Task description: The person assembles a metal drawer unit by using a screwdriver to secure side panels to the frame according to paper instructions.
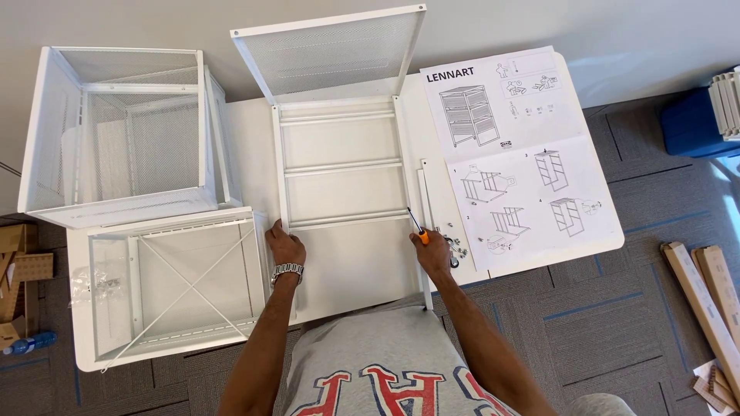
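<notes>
A white metal frame with rails lies flat on the white table, and a perforated white panel stands up at its far end. My left hand, with a metal watch on the wrist, rests on the frame's left upright near its lower end. My right hand grips a screwdriver with an orange handle, its tip against the frame's right upright. A small pile of screws lies just right of that hand.
An unfolded assembly sheet covers the table's right side. Two white mesh drawers sit at the left, with a bag of fittings in the nearer one. Cardboard strips lie on the carpet at the right, a blue bin beyond.
</notes>
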